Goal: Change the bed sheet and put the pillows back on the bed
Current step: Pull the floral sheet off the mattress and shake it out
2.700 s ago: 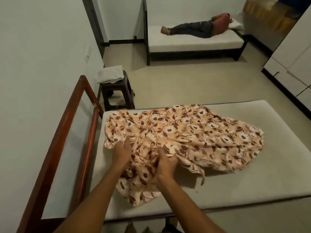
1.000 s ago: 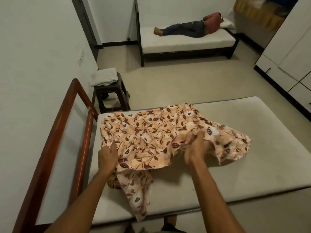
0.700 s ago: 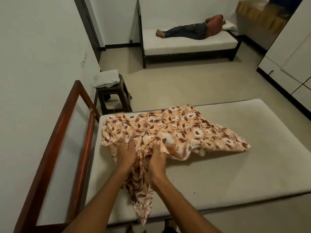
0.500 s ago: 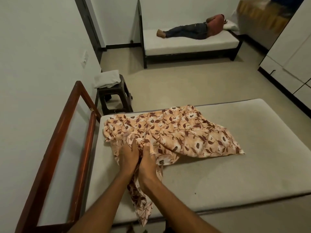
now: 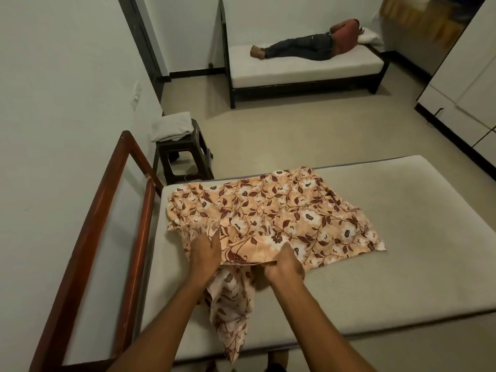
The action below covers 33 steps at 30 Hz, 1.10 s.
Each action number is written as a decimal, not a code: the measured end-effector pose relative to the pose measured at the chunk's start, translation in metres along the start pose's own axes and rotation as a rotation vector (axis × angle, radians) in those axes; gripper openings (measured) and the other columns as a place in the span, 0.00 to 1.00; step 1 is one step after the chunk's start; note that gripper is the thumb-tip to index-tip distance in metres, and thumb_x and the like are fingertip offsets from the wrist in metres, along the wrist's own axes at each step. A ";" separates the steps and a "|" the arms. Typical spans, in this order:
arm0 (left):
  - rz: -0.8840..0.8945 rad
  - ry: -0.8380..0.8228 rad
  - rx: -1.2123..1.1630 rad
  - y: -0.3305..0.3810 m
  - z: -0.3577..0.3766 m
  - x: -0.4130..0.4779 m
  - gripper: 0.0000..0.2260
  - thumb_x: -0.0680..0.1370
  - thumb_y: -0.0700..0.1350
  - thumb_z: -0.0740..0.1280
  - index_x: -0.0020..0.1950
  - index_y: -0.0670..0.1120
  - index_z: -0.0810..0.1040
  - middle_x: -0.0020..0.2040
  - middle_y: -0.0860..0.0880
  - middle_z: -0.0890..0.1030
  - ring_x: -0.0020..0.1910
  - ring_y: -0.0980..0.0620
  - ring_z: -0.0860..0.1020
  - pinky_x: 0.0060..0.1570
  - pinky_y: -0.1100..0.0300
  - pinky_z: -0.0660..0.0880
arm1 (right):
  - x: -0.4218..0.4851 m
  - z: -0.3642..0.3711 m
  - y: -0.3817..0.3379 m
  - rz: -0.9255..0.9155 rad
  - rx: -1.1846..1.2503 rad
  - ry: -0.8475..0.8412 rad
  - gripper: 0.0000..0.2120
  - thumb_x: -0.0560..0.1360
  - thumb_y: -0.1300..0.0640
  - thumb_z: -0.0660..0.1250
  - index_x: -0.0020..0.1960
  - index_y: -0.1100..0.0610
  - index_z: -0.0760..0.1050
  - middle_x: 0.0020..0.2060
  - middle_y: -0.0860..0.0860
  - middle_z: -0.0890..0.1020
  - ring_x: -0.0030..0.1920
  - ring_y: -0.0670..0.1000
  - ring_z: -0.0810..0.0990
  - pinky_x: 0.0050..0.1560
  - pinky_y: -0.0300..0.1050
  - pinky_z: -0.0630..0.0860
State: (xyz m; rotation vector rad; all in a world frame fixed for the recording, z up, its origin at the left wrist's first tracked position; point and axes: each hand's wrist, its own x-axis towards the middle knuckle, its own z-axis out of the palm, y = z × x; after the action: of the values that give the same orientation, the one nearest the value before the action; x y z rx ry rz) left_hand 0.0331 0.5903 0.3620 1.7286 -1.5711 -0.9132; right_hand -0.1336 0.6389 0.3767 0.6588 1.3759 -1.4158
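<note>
Sheet [image 5: 268,210] lies bunched across the mattress [image 5: 402,251]; left grip [image 5: 204,253] and right grip [image 5: 284,267] pinch its near hem, right nearer the bulk.

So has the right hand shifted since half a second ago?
Yes. The right hand has slid rightward along the edge of the sheet, away from the left hand and the wooden bed rail.

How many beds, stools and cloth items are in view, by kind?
Beds: 2, near wooden-railed bed with bare grey mattress, far dark-framed bed
Dark plastic stool: 1
Peach floral bed sheet: 1
Folded white cloth: 1
White pillow: 1
Total: 6
</note>
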 end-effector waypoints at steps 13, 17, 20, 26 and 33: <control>0.031 -0.173 -0.007 -0.011 0.008 -0.004 0.20 0.84 0.55 0.58 0.38 0.45 0.73 0.30 0.47 0.73 0.29 0.51 0.69 0.32 0.55 0.66 | 0.027 0.007 -0.025 -0.370 -0.026 0.188 0.17 0.84 0.51 0.63 0.66 0.61 0.69 0.55 0.57 0.82 0.54 0.59 0.84 0.58 0.59 0.84; 0.042 -0.251 -0.014 -0.015 0.006 -0.005 0.13 0.87 0.43 0.58 0.70 0.47 0.76 0.48 0.50 0.82 0.39 0.63 0.76 0.43 0.75 0.72 | 0.024 -0.002 -0.026 -0.601 -0.359 0.107 0.12 0.87 0.48 0.58 0.53 0.57 0.68 0.40 0.51 0.77 0.37 0.50 0.76 0.36 0.46 0.75; 0.081 -0.325 -0.013 -0.013 0.003 -0.008 0.24 0.85 0.36 0.57 0.80 0.52 0.68 0.70 0.52 0.78 0.57 0.65 0.77 0.60 0.76 0.69 | 0.025 -0.009 -0.006 -0.722 -0.717 -0.093 0.21 0.84 0.35 0.55 0.49 0.53 0.69 0.41 0.51 0.74 0.37 0.50 0.74 0.33 0.41 0.70; -0.278 -0.362 -0.183 0.014 0.005 -0.020 0.29 0.85 0.63 0.52 0.81 0.47 0.64 0.76 0.51 0.70 0.79 0.46 0.64 0.76 0.50 0.61 | 0.021 -0.018 0.043 -1.042 -1.262 -0.439 0.21 0.88 0.41 0.48 0.69 0.48 0.73 0.44 0.48 0.82 0.49 0.51 0.82 0.60 0.52 0.79; -0.408 -0.474 -0.360 0.013 0.011 -0.021 0.36 0.83 0.69 0.40 0.84 0.50 0.58 0.81 0.47 0.63 0.82 0.48 0.59 0.79 0.51 0.54 | 0.001 -0.029 0.060 -1.161 -1.618 -0.517 0.26 0.87 0.45 0.51 0.84 0.38 0.50 0.53 0.52 0.76 0.48 0.51 0.77 0.50 0.50 0.78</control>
State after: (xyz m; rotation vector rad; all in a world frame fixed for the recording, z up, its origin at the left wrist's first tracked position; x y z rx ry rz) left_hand 0.0157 0.6101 0.3686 1.6679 -1.2231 -1.7967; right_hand -0.0867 0.6756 0.3461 -1.6108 1.9068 -0.5929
